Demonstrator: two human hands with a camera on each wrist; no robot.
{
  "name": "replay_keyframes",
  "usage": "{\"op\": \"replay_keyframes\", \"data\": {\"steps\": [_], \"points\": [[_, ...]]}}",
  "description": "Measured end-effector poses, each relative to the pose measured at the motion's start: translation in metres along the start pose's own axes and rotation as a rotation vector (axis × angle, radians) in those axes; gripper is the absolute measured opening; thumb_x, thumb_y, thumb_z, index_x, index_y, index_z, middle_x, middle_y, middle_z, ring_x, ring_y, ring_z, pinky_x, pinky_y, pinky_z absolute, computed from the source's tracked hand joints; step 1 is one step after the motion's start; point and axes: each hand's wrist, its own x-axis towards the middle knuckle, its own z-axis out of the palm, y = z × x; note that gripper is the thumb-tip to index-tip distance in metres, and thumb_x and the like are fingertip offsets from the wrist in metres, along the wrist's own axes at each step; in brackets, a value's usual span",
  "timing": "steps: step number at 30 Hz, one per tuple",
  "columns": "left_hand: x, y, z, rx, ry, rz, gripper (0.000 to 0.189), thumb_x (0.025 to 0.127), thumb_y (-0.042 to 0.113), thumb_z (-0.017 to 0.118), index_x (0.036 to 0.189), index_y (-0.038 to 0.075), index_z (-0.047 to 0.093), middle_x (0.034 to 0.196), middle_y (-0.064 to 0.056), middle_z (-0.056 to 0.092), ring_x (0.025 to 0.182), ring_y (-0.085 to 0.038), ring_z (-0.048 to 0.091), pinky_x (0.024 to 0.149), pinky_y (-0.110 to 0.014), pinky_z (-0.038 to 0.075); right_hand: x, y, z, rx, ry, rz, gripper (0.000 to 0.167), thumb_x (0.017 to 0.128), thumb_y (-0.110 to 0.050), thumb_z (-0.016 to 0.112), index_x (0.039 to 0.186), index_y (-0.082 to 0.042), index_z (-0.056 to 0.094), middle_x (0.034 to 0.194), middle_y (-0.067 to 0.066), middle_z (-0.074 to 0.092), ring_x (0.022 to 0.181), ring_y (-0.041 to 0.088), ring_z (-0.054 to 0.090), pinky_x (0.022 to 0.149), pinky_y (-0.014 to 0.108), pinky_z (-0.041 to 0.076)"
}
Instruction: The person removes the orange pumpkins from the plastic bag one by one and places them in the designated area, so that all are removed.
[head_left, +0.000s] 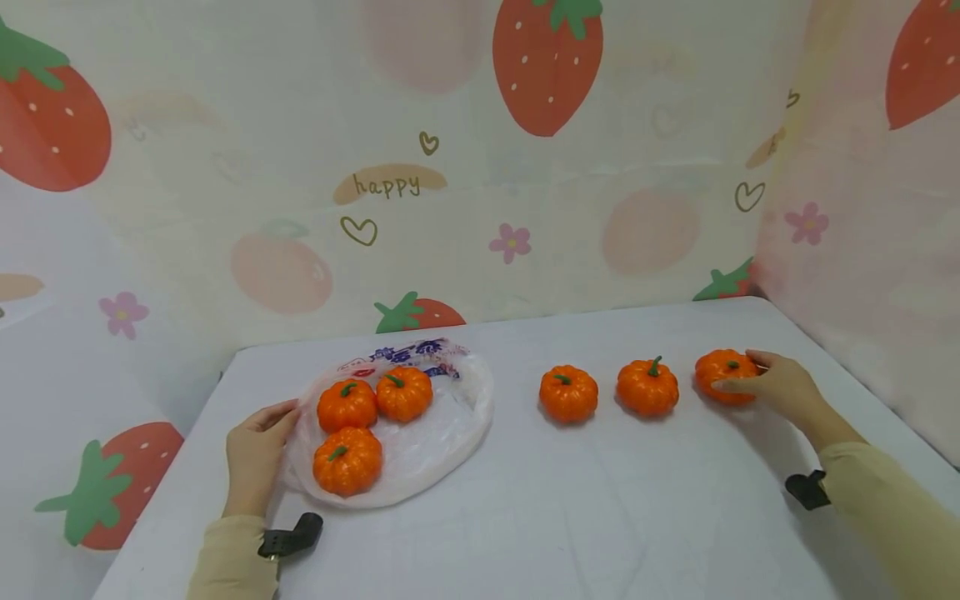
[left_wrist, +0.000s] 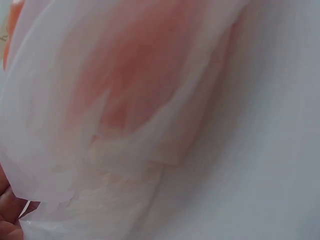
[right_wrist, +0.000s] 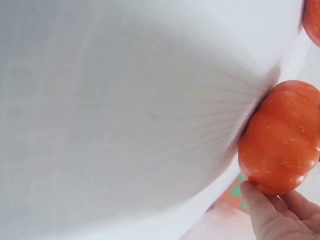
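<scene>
My left hand point(head_left: 257, 446) pinches the left edge of a thin white plastic bag point(head_left: 431, 454) that lies spread open on the table. Inside the bag sit several pieces grouped at its left: an orange pumpkin point(head_left: 347, 406), a second pumpkin point(head_left: 405, 393) and a third pumpkin point(head_left: 347, 461) in front. In the left wrist view the bag film point(left_wrist: 55, 165) fills much of the picture, with fingertips point(left_wrist: 9, 212) at its edge. At the far right, my right hand point(head_left: 783, 387) grips a pumpkin point(head_left: 722, 375) from its right side, thumb in front. The right wrist view shows that pumpkin point(right_wrist: 282, 137) close to the cloth.
Between the bag and my right hand stand two more pumpkins, one nearer the bag point(head_left: 568, 394) and one beside the gripped pumpkin point(head_left: 647, 387). A white cloth covers the table point(head_left: 525, 517). Behind it hangs a strawberry-patterned curtain point(head_left: 480, 192), continuing along both sides.
</scene>
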Motion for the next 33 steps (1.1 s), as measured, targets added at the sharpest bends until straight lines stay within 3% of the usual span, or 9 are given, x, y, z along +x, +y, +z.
{"op": "replay_keyframes", "data": {"steps": [4, 8, 14, 20, 22, 23, 28, 33], "points": [[0.000, 0.000, -0.002, -0.032, 0.013, 0.027, 0.039, 0.097, 0.033, 0.063, 0.129, 0.009, 0.067, 0.105, 0.016, 0.073, 0.094, 0.011, 0.056, 0.079, -0.003, 0.045, 0.000, -0.002, 0.000, 0.009, 0.002, -0.007, 0.111, 0.087, -0.054, 0.069, 0.151, 0.013, 0.009, 0.154, 0.041, 0.013, 0.141, 0.058, 0.015, 0.113, 0.069, 0.023], [0.000, -0.001, -0.003, -0.060, 0.016, 0.050, 0.039, 0.096, 0.030, 0.066, 0.127, 0.006, 0.068, 0.088, 0.032, 0.065, 0.087, 0.016, 0.054, 0.077, -0.002, 0.044, -0.005, -0.006, 0.000, 0.007, 0.046, -0.028, 0.111, 0.087, -0.056, 0.068, 0.153, 0.011, 0.009, 0.154, 0.040, 0.015, 0.140, 0.058, 0.017, 0.111, 0.069, 0.027], [0.000, -0.001, -0.003, -0.047, 0.014, 0.037, 0.038, 0.096, 0.031, 0.065, 0.127, 0.009, 0.068, 0.098, 0.024, 0.069, 0.091, 0.014, 0.054, 0.078, -0.001, 0.043, -0.028, -0.029, 0.005, 0.024, 0.187, -0.096, 0.098, 0.090, -0.050, 0.067, 0.153, 0.008, 0.020, 0.151, 0.039, 0.026, 0.135, 0.060, 0.028, 0.106, 0.067, 0.035], [0.000, -0.002, -0.004, -0.053, 0.020, 0.040, 0.039, 0.096, 0.031, 0.065, 0.127, 0.008, 0.068, 0.095, 0.028, 0.068, 0.090, 0.014, 0.054, 0.078, -0.001, 0.044, -0.048, -0.058, 0.018, 0.102, 0.238, -0.136, 0.093, 0.089, -0.047, 0.071, 0.154, 0.001, 0.026, 0.154, 0.033, 0.030, 0.136, 0.056, 0.034, 0.105, 0.064, 0.039], [0.000, -0.002, -0.003, -0.052, 0.022, 0.040, 0.039, 0.096, 0.031, 0.065, 0.127, 0.008, 0.068, 0.097, 0.024, 0.070, 0.089, 0.014, 0.055, 0.077, -0.002, 0.044, -0.054, -0.068, 0.024, 0.130, 0.242, -0.154, 0.092, 0.088, -0.047, 0.073, 0.154, -0.001, 0.029, 0.154, 0.031, 0.034, 0.137, 0.054, 0.034, 0.106, 0.062, 0.039], [0.001, -0.002, -0.003, -0.048, 0.022, 0.039, 0.039, 0.096, 0.032, 0.065, 0.127, 0.008, 0.068, 0.099, 0.021, 0.070, 0.089, 0.014, 0.055, 0.077, -0.002, 0.044, -0.057, -0.072, 0.027, 0.155, 0.241, -0.171, 0.091, 0.087, -0.046, 0.074, 0.154, -0.002, 0.031, 0.153, 0.030, 0.036, 0.137, 0.052, 0.036, 0.105, 0.056, 0.044], [0.002, 0.000, 0.000, -0.019, 0.011, 0.036, 0.039, 0.097, 0.034, 0.063, 0.128, 0.010, 0.067, 0.125, -0.005, 0.070, 0.095, 0.010, 0.055, 0.080, -0.002, 0.045, -0.070, -0.093, 0.043, 0.246, 0.224, -0.257, 0.085, 0.085, -0.042, 0.078, 0.151, -0.005, 0.040, 0.150, 0.024, 0.046, 0.136, 0.045, 0.045, 0.096, 0.036, 0.052], [0.001, 0.001, -0.001, -0.020, 0.005, 0.025, 0.040, 0.097, 0.036, 0.063, 0.128, 0.011, 0.068, 0.125, -0.003, 0.070, 0.099, 0.009, 0.055, 0.081, -0.002, 0.044, -0.075, -0.114, 0.060, 0.343, 0.158, -0.293, 0.083, 0.083, -0.039, 0.080, 0.150, -0.007, 0.042, 0.151, 0.017, 0.048, 0.138, 0.034, 0.047, 0.104, 0.034, 0.043]]}}
